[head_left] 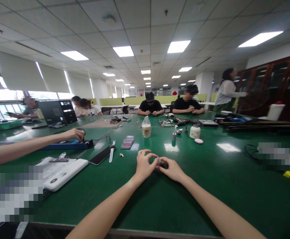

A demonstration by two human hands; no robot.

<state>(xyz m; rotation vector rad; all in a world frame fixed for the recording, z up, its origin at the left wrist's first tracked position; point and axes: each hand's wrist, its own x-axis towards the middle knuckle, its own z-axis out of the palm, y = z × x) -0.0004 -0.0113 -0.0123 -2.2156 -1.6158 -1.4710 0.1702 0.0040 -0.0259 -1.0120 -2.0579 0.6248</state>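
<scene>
Over the green table [140, 205], my left hand [145, 164] and my right hand [171, 169] meet, fingertips curled in a pinch. Between them is a small greyish metal piece [159, 161], mostly covered by the fingers; its exact kind cannot be made out. Beyond my hands stands a grey metal cylinder [174, 139]. A lidded cup in a clear plastic bag [146, 130] is farther left. To the right sit a pale jar [195, 132] and a round pink lid [199, 141].
Left of my hands lie a white-strapped watch [112, 152], a black phone [100, 156] and an earbud [121, 155]. Another person's arm [35, 144] reaches in over a blue tray [67, 145]. A clipboard [60, 160] lies nearer. Two people sit across the table, by circuit boards [166, 123].
</scene>
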